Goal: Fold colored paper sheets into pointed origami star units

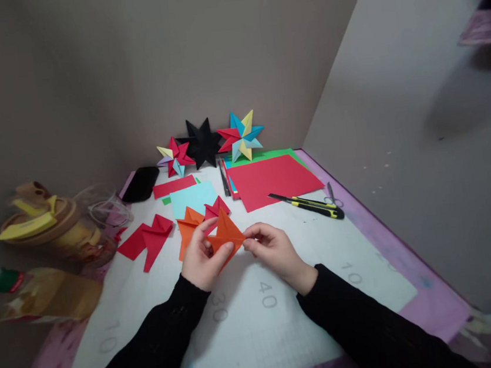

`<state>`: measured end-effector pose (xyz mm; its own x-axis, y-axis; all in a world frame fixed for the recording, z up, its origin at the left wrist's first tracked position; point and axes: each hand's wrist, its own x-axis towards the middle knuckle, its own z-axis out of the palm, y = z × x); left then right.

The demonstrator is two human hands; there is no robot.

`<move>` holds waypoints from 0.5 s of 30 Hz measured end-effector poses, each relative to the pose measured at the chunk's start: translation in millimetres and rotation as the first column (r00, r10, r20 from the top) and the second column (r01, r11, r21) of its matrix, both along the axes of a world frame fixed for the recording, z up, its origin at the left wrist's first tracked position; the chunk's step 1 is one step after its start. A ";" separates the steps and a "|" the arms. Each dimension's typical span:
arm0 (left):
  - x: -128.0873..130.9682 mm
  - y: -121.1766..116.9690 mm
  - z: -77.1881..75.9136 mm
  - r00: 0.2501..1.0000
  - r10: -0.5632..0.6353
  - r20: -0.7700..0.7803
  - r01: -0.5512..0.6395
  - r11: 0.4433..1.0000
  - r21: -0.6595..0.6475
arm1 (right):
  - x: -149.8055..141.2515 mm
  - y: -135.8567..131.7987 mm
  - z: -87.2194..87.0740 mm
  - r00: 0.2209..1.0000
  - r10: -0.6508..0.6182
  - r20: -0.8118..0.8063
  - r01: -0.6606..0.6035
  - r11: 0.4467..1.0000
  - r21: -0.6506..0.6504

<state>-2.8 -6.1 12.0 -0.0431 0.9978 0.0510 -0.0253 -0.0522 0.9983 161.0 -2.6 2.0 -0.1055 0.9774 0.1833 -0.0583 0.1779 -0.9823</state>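
Fingers of the left hand [199, 263] are grasping the orange piece [226, 230], thumb pressing on its face; those of the right hand [275, 248] are pinching its right tip. It is being held over the mat [302, 331]. Taking it as the clock's centre, the bottle [50, 301] is lying just below nine o'clock and the cup [68, 228] is standing at nine. At ten, the black slab [140, 184] is resting flat; a red piece [159, 235] is lying at nine. The red strip [173, 186] is lying between ten and eleven, the small star [177, 156] is standing at eleven, and the pale blue sheet [191, 199] is lying nearer, towards eleven. The black star [202, 143] is leaning at twelve, the large star [242, 137] between twelve and one. The red sheet [275, 177] is covering part of a green sheet [293, 154] between one and two. The cutter [314, 205] and scissors [330, 192] are lying between two and three.
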 end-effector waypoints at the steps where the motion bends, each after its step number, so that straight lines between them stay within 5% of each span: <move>1: 0.4 -0.4 0.1 1.000 -0.005 -0.001 0.005 1.000 -0.001 | -0.3 -0.2 0.4 1.000 0.001 -0.002 -0.001 1.000 -0.010; 9: 3.8 -3.9 6.3 0.997 -0.081 -0.005 0.081 0.996 -0.023 | -2.5 -2.8 2.7 1.000 0.001 0.023 0.000 0.999 -0.032; 15: -0.1 -1.3 2.7 0.999 -0.034 -0.031 0.031 0.996 -0.083 | 0.0 -0.4 -1.9 1.000 0.007 -0.021 -0.009 0.995 -0.104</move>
